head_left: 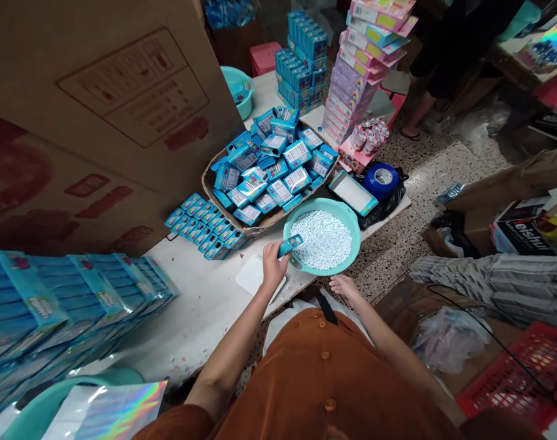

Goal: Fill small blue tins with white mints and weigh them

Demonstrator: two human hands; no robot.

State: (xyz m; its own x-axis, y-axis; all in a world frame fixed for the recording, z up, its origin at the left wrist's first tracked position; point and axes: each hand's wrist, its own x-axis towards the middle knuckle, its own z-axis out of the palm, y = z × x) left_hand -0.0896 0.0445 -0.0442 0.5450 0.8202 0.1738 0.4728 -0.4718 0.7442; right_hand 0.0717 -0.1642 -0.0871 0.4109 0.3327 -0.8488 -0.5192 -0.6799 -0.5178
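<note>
Clamped in left hand [275, 267], over left rim of turquoise basin [325, 204] of white pellets [324, 238]: small blue carton [291, 244]. Judged light, crushable; grip gently by edges. Seen unclosed near basin: right hand [345, 286].

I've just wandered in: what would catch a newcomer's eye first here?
Probably the turquoise basin of small white pieces right in front of the person, whose left hand holds a small blue box at its rim. Next, the heap of blue boxes in an open carton just beyond it, and the tall stack of mostly pink and purple boxes farther back.
</note>
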